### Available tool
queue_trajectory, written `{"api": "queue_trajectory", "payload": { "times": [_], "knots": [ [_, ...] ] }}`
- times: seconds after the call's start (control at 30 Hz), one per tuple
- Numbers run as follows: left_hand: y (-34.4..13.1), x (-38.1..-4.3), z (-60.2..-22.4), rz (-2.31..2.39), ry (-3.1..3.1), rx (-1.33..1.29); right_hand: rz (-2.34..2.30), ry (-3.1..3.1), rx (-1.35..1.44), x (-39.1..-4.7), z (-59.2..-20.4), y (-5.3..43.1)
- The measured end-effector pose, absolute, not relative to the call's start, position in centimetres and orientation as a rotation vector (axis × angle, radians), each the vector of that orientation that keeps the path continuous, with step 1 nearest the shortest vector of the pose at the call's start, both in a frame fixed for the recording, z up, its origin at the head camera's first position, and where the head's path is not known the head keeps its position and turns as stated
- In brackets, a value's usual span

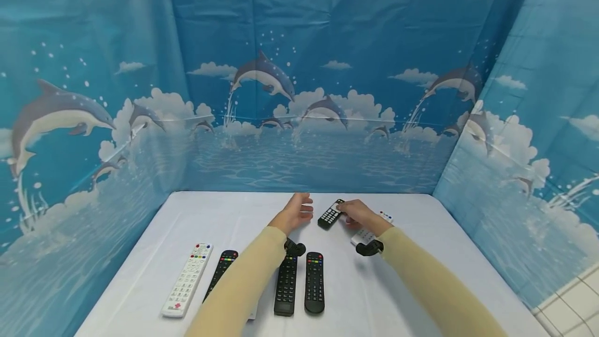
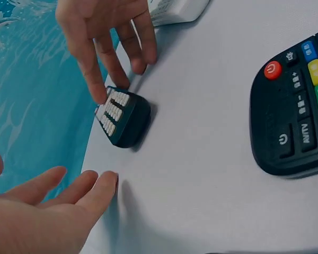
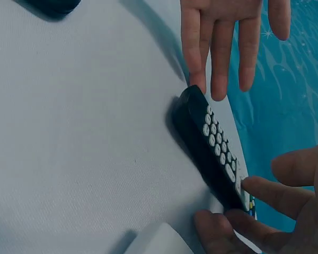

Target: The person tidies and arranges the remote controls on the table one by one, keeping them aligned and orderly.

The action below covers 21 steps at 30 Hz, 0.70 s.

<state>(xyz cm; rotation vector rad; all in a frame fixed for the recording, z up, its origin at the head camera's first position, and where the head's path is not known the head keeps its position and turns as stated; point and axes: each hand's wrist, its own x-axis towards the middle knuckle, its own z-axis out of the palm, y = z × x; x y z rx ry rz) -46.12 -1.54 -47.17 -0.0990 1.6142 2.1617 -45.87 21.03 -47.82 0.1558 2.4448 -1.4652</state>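
Observation:
A short black remote control point(image 1: 330, 216) with pale keys lies slanted near the table's far edge. My right hand point(image 1: 359, 213) is at its far right end; in the right wrist view one fingertip point(image 3: 253, 185) rests on its key face and another lies along its side, with the thumb off it. My left hand point(image 1: 296, 213) hovers just left of the remote, palm facing it, fingers loosely extended and holding nothing. A white remote control point(image 1: 364, 236) lies under my right wrist, partly hidden by it.
Nearer me lie a long white remote point(image 1: 187, 281), a black remote point(image 1: 221, 272) partly behind my left sleeve, and two more black remotes, one left point(image 1: 285, 287) and one right point(image 1: 314, 282). A pale corner point(image 1: 253, 314) shows beside the sleeve. A dolphin-print curtain point(image 1: 299, 160) borders the white table point(image 1: 224, 212).

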Motion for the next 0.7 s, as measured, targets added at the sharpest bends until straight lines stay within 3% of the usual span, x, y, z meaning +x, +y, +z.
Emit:
{"api": "queue_trajectory", "payload": {
  "times": [0.37, 0.7],
  "knots": [
    [0.1, -45.8, -47.7, 2.183, 1.426, -0.136, -1.916, 1.985, 0.392, -45.5, -48.0, 20.5],
    [-0.9, -46.2, -48.4, 2.145, 1.32, -0.188, -1.945, 1.91, 0.427, -44.8, -48.4, 20.3]
  ]
}}
